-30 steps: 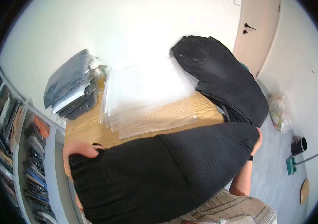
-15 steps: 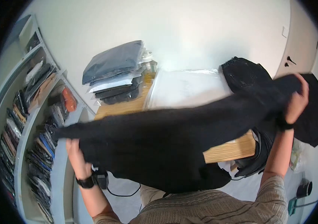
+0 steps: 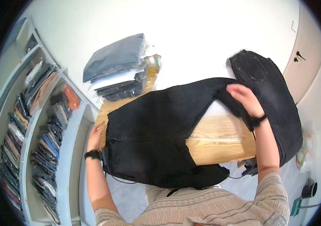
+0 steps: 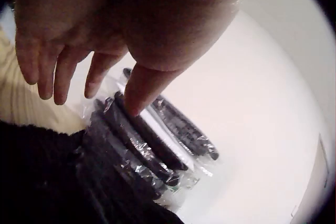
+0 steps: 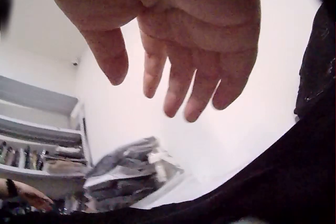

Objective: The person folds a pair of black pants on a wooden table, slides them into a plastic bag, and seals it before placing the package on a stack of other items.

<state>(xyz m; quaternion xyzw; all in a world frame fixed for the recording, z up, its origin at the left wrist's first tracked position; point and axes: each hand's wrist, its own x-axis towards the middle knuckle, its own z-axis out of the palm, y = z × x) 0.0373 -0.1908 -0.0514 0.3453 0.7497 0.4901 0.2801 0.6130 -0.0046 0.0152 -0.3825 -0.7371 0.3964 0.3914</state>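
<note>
A pair of black trousers (image 3: 149, 132) lies spread across the wooden table (image 3: 220, 148), waistband to the left. One leg stretches to the far right and the other lies along the front edge. My left hand (image 3: 95, 137) is beside the waistband with its fingers loosely extended. In the left wrist view that hand (image 4: 121, 35) has nothing between thumb and fingers. Over the end of the far leg is my right hand (image 3: 245, 100). Its fingers hang relaxed and apart above the black cloth in the right wrist view, holding nothing.
Bagged folded clothes (image 3: 115, 62) are stacked at the back left beside a bottle (image 3: 153, 66) of yellowish liquid. Clear plastic bags (image 3: 222, 124) lie partly under the trousers. More dark trousers (image 3: 277, 101) drape at the right. Shelves (image 3: 68, 150) of packed clothes line the left.
The trousers, held folded between both hands, were opened out and swung over the table. Now they lie flat on it, and both hands have let go.
</note>
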